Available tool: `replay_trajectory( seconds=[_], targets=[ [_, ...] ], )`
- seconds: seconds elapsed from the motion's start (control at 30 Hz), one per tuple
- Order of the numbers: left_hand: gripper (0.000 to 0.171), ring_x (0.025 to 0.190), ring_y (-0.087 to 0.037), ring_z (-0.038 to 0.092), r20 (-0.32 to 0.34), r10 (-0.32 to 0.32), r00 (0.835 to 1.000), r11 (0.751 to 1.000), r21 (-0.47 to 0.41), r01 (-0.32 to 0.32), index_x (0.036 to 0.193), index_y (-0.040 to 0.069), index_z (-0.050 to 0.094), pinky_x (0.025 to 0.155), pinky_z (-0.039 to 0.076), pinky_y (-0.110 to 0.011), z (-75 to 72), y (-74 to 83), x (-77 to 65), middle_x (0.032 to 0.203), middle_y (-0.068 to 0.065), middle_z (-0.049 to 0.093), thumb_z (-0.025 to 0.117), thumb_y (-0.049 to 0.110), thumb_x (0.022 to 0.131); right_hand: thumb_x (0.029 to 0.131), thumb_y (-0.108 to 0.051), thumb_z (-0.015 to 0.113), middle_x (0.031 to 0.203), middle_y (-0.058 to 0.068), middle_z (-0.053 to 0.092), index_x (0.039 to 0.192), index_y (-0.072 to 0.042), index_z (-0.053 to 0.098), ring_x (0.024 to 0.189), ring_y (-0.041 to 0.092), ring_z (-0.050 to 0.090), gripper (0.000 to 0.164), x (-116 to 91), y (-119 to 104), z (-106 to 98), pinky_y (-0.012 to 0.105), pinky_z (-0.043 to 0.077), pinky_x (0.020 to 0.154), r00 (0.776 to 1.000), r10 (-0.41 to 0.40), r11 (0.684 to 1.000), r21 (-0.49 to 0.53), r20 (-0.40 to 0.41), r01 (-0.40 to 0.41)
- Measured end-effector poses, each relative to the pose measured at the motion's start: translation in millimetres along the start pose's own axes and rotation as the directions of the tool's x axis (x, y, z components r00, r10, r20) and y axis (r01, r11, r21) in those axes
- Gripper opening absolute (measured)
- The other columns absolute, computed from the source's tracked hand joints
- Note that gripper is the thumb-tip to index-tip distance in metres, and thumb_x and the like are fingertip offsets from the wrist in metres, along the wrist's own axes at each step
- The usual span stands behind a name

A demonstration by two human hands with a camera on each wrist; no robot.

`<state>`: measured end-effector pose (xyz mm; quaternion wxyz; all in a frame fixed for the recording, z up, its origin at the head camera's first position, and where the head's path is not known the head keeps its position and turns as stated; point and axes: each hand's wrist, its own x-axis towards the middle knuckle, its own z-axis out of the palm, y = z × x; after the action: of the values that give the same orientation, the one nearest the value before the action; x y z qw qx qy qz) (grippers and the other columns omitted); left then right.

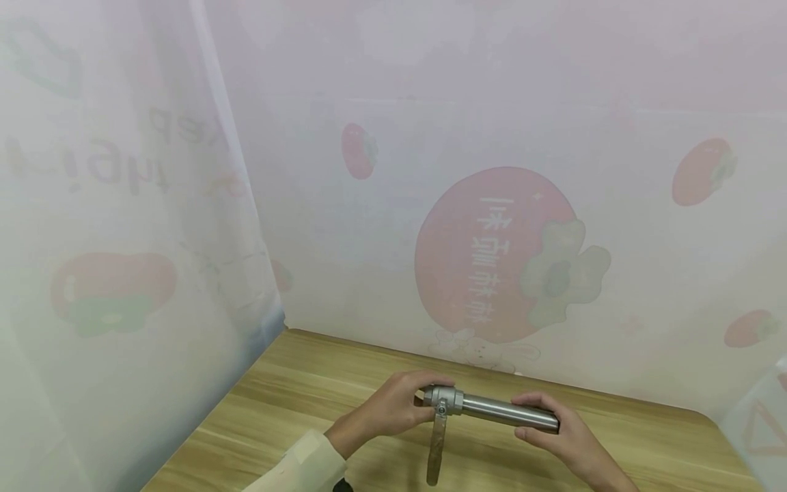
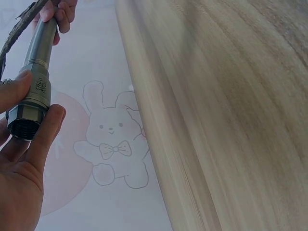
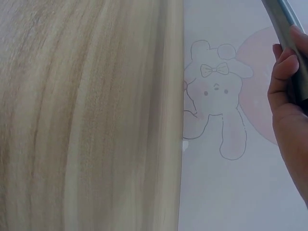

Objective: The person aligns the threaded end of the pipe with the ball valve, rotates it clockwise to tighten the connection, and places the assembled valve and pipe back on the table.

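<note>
Both hands hold a ball valve joined to a straight steel pipe, held level above the table. My left hand (image 1: 393,406) grips the silvery ball valve (image 1: 447,399) at its hexagonal end, thumb and fingers on opposite sides. The open threaded mouth (image 2: 25,128) of the valve shows in the left wrist view. From the valve body a long lever handle (image 1: 436,451) in a brownish, worn wrap points toward me. The smooth pipe (image 1: 492,408) runs rightward from the valve. Around its far end curl the fingers and thumb of my right hand (image 1: 562,437).
A wood-grain table (image 1: 295,383) lies beneath the hands. Behind it hangs a pale curtain (image 1: 369,239) printed with red fruit and a rabbit, and another pale curtain (image 1: 123,225) closes off the left side.
</note>
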<state>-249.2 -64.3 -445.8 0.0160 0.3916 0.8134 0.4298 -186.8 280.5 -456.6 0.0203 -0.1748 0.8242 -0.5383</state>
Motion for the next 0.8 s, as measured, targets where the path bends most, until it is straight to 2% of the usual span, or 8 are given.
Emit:
replay_trajectory(
  seconds=[0.23,0.8],
  targets=[
    [0.052,0.117,-0.008,0.070,-0.002,0.007,1.000,1.000,-0.004,-0.007,0.146,0.013,0.068,0.089,0.061,-0.012,0.1,0.0,0.4,0.136,-0.006,0.074,0.076,-0.005,0.097,0.103,-0.013,0.075,0.126,0.017,0.067,0.144,0.001,0.061,0.092,0.014,0.068,0.045,0.8,-1.3,0.2,0.028,0.062,0.073,1.000,0.014,1.000,0.022,0.003,-0.014],
    [0.054,0.119,-0.010,0.071,-0.004,0.019,1.000,1.000,-0.008,-0.019,0.146,0.015,0.067,0.089,0.062,-0.012,0.9,-2.1,0.2,0.140,-0.008,0.073,0.075,-0.006,0.097,0.106,-0.012,0.071,0.118,0.013,0.069,0.142,-0.002,0.065,0.090,0.012,0.068,0.038,1.9,2.9,-1.1,0.028,0.063,0.072,1.000,-0.020,0.999,0.034,0.011,0.020]
  ],
)
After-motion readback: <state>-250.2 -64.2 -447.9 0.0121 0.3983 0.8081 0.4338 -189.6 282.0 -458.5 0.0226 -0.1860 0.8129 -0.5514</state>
